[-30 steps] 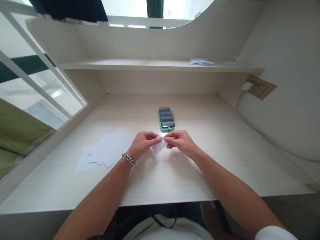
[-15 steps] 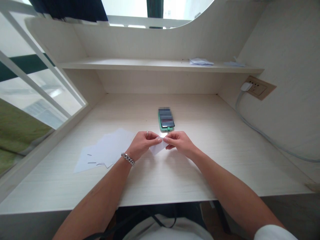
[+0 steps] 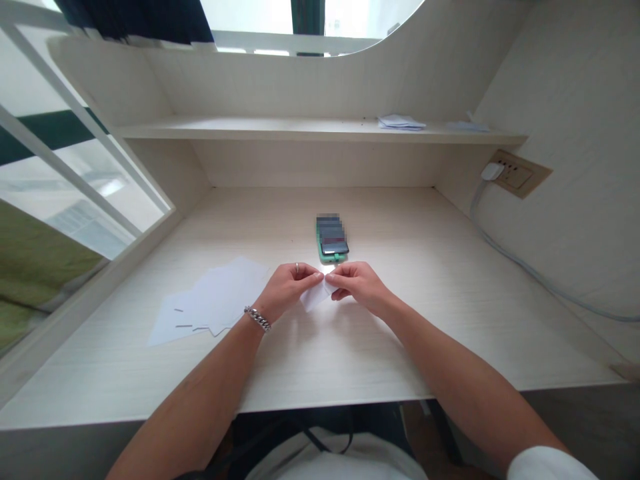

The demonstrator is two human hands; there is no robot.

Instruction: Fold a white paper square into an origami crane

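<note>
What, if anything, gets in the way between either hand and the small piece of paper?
Nothing visible: the left hand and the right hand both pinch the small piece of paper. The phone lies beyond them on the desk, not in between.

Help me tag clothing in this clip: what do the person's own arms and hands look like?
The left hand is ungloved, with a thin silvery ring; the left arm wears a chunky silver chain bracelet. The right hand is ungloved too, with no ring visible. A white sleeve shows on the right arm; no left sleeve is in view.
</note>
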